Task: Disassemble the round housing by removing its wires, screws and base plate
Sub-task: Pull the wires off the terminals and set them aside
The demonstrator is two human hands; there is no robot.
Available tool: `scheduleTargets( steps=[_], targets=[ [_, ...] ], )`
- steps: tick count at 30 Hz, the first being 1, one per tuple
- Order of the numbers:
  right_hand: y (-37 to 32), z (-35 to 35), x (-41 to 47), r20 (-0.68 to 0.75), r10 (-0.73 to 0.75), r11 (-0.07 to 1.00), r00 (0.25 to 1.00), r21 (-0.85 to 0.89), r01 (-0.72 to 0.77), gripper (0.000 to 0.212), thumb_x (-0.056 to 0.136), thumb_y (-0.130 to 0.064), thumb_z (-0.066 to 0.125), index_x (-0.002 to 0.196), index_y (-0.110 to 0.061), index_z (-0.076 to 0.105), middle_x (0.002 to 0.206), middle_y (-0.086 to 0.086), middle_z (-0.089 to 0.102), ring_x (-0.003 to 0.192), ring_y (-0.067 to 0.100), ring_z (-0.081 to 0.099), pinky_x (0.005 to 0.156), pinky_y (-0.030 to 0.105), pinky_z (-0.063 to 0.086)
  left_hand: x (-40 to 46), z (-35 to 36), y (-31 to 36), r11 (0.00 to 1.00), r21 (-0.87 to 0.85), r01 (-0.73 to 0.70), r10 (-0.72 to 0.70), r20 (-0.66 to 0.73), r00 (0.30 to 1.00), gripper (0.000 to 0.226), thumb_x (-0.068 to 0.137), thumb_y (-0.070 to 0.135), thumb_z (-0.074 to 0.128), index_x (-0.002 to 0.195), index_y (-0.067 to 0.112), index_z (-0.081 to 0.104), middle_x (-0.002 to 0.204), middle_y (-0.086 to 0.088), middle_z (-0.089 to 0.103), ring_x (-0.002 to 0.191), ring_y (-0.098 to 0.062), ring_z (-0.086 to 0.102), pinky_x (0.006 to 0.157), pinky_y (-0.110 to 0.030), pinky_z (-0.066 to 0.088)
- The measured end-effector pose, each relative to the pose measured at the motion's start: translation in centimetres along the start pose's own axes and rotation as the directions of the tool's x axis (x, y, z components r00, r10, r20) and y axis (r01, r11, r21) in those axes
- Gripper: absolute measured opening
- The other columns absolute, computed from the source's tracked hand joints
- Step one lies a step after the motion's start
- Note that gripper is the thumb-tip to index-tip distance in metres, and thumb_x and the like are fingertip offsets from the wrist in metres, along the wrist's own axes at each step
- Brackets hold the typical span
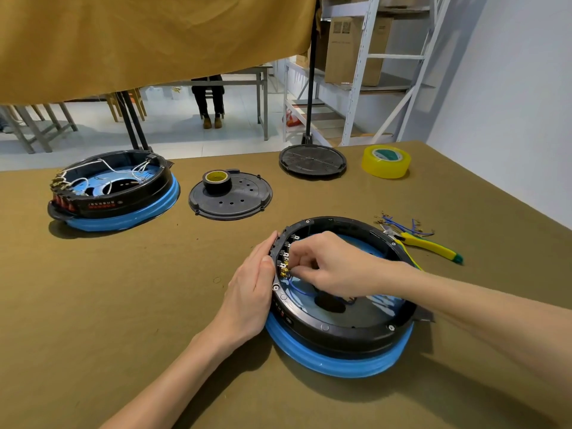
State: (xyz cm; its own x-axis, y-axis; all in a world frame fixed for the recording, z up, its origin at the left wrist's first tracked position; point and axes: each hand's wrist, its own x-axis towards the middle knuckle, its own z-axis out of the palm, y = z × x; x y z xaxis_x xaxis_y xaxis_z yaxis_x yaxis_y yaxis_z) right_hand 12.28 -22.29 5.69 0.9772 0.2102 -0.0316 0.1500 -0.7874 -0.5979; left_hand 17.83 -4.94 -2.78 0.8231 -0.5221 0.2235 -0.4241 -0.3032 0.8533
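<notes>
Right grip (322, 261) pinching blue wire (297, 289); left (250, 292) steadying housing (340, 332).

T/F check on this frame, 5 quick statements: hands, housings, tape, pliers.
1. The left hand rests flat against the outer rim of the near housing. True.
2. The right hand holds the pliers. False: the yellow-handled pliers lie on the table to the right of the housing; the right fingers are curled at the terminals inside the rim.
3. The black tape roll sits on a perforated black plate. True.
4. The far housing has no wires. False: white wires are in it.
5. The yellow tape roll lies inside the near housing. False: it stands on the table at the far right.
</notes>
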Motion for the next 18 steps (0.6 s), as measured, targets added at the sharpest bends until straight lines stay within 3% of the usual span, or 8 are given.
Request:
scheduleTargets(
  steps=[3, 6, 10, 15, 18],
  targets=[
    [0.0, 2.1, -0.1, -0.125, 0.041, 0.999, 0.991, -0.008, -0.043, 0.013, 0.095, -0.009, 0.062, 0.083, -0.014, 0.067, 0.061, 0.0, 0.063, 0.052, 0.007, 0.053, 0.051, 0.022, 0.042, 0.0, 0.0, 0.1, 1.0, -0.013, -0.002, 0.002, -0.001, 1.0, 0.061, 0.103, 0.046, 0.019, 0.159, 0.027, 0.028, 0.163, 0.014, 0.033, 0.146, 0.012, 0.025, 0.122, -0.018, 0.019],
    [-0.1, 2.8, 0.1, -0.156, 0.119, 0.993, 0.981, 0.016, -0.118, 0.015, 0.094, -0.01, 0.063, 0.082, -0.017, 0.068, 0.057, -0.006, 0.061, 0.05, -0.001, 0.053, 0.049, 0.013, 0.039, -0.1, 0.0, 0.1, 1.0, -0.018, -0.001, 0.001, -0.004, 1.0, 0.061, 0.103, 0.046, 0.019, 0.159, 0.027, 0.028, 0.163, 0.013, 0.033, 0.146, 0.011, 0.024, 0.124, -0.023, 0.02],
    [-0.1, 0.7, 0.2, -0.064, 0.073, 0.997, 0.995, 0.013, -0.073, 0.01, 0.097, -0.011, 0.063, 0.09, -0.014, 0.07, 0.065, -0.002, 0.065, 0.054, 0.004, 0.053, 0.055, 0.018, 0.044, 0.0, 0.0, 0.1, 1.0, -0.009, 0.002, -0.002, 0.002, 1.0, 0.06, 0.103, 0.046, 0.019, 0.159, 0.028, 0.027, 0.163, 0.014, 0.032, 0.146, 0.014, 0.023, 0.122, -0.017, 0.018],
    [-0.5, 2.8, -0.2, -0.157, 0.095, 0.995, 0.983, -0.014, -0.098, 0.013, 0.094, -0.008, 0.062, 0.084, -0.014, 0.069, 0.055, -0.008, 0.057, 0.049, -0.003, 0.052, 0.049, 0.012, 0.036, 0.0, 0.0, 0.1, 1.0, -0.011, -0.003, 0.003, 0.002, 1.0, 0.059, 0.103, 0.044, 0.019, 0.159, 0.027, 0.028, 0.163, 0.014, 0.032, 0.145, 0.013, 0.024, 0.121, -0.016, 0.019],
    [-0.1, 1.6, 0.2, -0.119, 0.119, 0.993, 0.986, 0.013, -0.118, 0.011, 0.096, -0.012, 0.064, 0.088, -0.016, 0.071, 0.06, -0.009, 0.061, 0.051, -0.002, 0.054, 0.053, 0.014, 0.04, 0.0, 0.0, 0.0, 1.0, 0.0, -0.003, 0.003, 0.005, 1.0, 0.06, 0.103, 0.045, 0.018, 0.159, 0.027, 0.027, 0.163, 0.014, 0.031, 0.145, 0.014, 0.023, 0.12, -0.013, 0.017]
  ],
)
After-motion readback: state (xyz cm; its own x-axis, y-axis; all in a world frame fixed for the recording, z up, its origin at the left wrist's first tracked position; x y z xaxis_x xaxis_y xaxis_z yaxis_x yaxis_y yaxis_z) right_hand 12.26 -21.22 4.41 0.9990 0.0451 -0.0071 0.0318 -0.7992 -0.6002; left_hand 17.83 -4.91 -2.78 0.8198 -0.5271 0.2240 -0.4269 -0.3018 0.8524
